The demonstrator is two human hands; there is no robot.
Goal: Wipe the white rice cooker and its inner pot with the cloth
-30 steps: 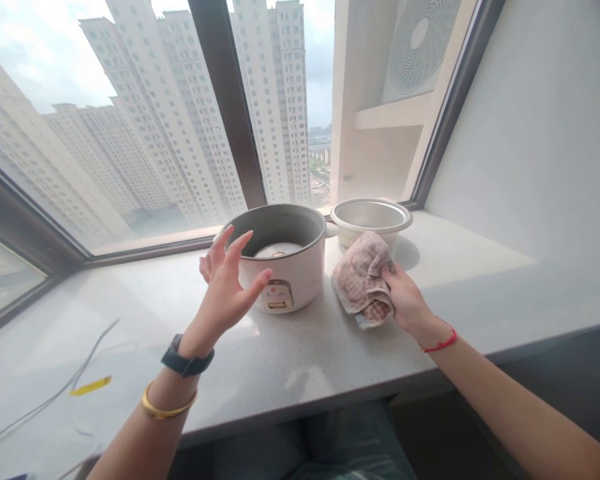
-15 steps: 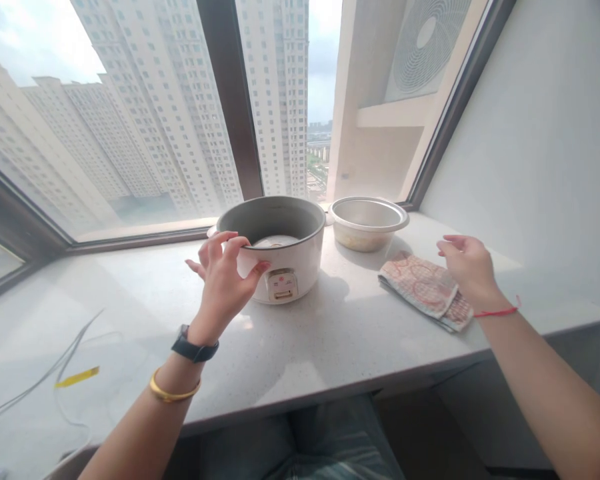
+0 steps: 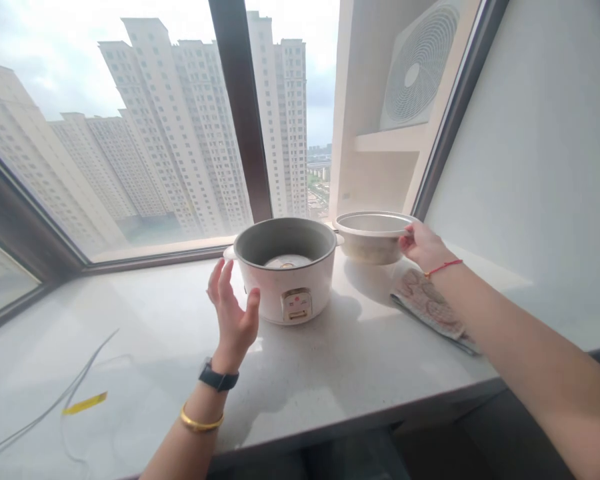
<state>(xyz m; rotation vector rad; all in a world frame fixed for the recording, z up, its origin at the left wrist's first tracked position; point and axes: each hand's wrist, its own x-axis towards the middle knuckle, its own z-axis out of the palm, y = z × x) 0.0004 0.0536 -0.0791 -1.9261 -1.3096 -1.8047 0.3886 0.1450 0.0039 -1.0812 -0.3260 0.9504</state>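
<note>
Inner pot [image 3: 367,248], round, sits just left of the nearer right hand [image 3: 424,245], which pinches its rim; left hand [image 3: 233,312], spread and empty, hangs beside the cooker [image 3: 265,290].

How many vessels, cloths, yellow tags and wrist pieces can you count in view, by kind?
Vessels: 2, white cooker and pale bowl
Cloths: 1, patterned cloth
Yellow tags: 1, yellow tag
Wrist pieces: 3, dark watch, gold bangle, red bracelet
Total: 7
</note>
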